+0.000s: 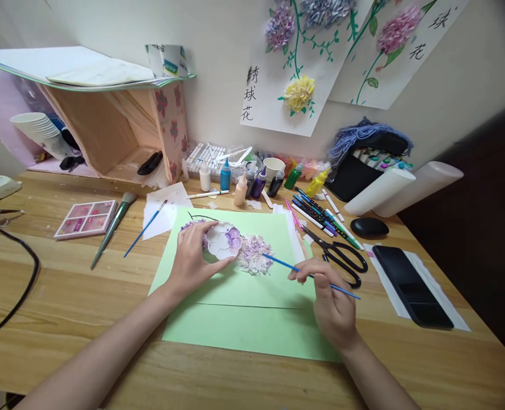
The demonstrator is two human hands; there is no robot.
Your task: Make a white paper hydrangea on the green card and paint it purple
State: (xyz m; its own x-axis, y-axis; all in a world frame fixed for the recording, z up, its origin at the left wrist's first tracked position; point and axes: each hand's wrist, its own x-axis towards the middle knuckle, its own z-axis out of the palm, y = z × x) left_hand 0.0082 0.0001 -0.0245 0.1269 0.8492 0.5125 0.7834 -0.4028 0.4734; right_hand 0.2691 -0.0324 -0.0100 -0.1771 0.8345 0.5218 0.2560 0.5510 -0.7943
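My left hand point(192, 253) grips a small white flower-shaped paint palette point(218, 242) by its edge, tilted over the green paper point(218, 324). Purple paint point(234, 239) coats the palette's right wells. Between the fingers of my right hand point(331, 293) is a thin blue paintbrush point(295, 267), its tip at a ruffled white-and-lilac paper flower point(255, 254) on the sheet. Partly behind my left fingers, a second purple flower point(187, 226) shows, with a dark curved line above it.
Paint bottles point(258, 183) stand behind the paper. Black-handled scissors point(341, 253), several pens point(320, 213) and a phone point(412, 285) lie to the right. On the left are a pink palette box point(85, 218), a green brush point(113, 228) and another blue brush point(145, 229).
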